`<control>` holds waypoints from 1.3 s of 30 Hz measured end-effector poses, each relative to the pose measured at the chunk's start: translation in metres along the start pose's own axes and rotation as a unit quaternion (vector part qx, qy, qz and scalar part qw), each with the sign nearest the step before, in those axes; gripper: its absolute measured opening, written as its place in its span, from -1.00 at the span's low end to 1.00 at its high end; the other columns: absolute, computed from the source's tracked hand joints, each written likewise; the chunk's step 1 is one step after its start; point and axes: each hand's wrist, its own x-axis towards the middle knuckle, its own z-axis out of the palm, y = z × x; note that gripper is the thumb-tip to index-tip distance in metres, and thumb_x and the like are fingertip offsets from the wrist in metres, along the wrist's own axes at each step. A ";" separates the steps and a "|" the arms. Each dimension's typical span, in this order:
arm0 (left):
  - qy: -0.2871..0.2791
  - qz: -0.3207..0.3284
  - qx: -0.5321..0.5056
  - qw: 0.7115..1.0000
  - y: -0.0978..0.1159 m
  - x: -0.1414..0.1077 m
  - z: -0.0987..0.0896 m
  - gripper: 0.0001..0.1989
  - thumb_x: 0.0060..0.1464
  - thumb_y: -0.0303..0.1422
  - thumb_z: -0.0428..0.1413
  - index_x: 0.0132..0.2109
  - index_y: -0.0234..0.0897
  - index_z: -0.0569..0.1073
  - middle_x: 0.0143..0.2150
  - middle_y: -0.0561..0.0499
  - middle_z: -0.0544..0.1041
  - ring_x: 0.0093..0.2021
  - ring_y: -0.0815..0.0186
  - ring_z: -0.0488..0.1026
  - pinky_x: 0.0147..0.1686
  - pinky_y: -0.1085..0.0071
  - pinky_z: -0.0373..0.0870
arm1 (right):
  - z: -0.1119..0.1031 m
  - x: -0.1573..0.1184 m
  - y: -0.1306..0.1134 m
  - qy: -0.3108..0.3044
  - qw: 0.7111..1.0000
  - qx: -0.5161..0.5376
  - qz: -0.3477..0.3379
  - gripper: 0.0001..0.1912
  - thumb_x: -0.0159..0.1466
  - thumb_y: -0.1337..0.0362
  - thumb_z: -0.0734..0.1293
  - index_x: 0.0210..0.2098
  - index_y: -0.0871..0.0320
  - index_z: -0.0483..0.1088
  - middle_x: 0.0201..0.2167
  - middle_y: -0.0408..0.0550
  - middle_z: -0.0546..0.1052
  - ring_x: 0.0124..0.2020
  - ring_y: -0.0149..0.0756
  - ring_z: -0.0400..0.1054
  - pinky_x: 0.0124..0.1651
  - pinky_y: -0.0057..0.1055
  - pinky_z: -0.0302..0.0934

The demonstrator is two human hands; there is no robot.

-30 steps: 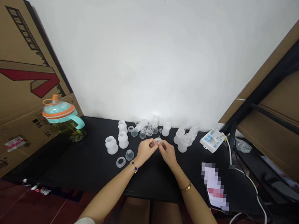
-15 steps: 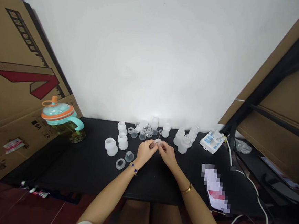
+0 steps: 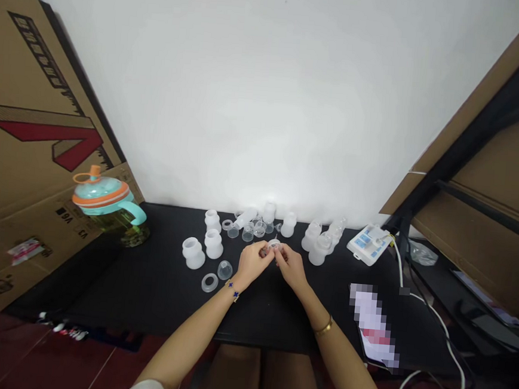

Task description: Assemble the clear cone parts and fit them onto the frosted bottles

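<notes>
Both my left hand (image 3: 253,260) and my right hand (image 3: 289,264) are closed, fingertips pinching a small translucent bottle ring (image 3: 274,242) between them above the black table. A thin pointed tip sticks up from the ring, and my fingers hide its lower side. Left of my left wrist lie a clear dome cap (image 3: 225,270) and a loose ring (image 3: 209,283). Several white bottles without tops stand further left, among them a front one (image 3: 193,253). Beyond my hands is a cluster of clear caps (image 3: 248,232) and rings. Assembled-looking bottles (image 3: 320,249) with clear tops stand to the right.
A teal and orange lidded jug (image 3: 110,204) stands at the left beside a cardboard box (image 3: 24,158). On the right are a white plastic case (image 3: 368,245), a phone (image 3: 375,326) and a white cable (image 3: 444,329). A white wall (image 3: 267,99) borders the table's back.
Very little differs. My hands stay in the same place around the ring, with only a slight shift of the fingers and of the camera's view.
</notes>
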 end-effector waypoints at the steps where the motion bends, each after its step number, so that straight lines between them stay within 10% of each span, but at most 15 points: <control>1: 0.000 0.000 0.000 1.000 0.000 0.000 0.000 -0.73 0.13 -0.22 0.08 -0.47 -0.25 0.38 -0.57 0.13 0.38 -0.53 0.42 0.31 -0.45 0.49 0.12 | 0.000 0.000 0.000 0.000 1.000 -0.003 -0.001 -0.67 0.40 0.03 0.18 -0.23 0.09 0.46 -0.55 -0.17 0.47 -0.51 -0.31 0.36 -0.41 -0.48 0.17; 39: -0.009 -0.006 0.015 1.000 -0.002 0.000 0.000 -0.67 0.16 -0.22 0.05 -0.52 -0.25 0.28 -0.58 0.16 0.25 -0.53 0.42 0.17 -0.45 0.45 0.02 | -0.001 0.002 -0.001 0.014 0.998 -0.055 -0.015 -0.67 0.38 0.06 0.18 -0.38 0.09 0.42 -0.59 -0.20 0.39 -0.55 -0.33 0.26 -0.42 -0.46 0.05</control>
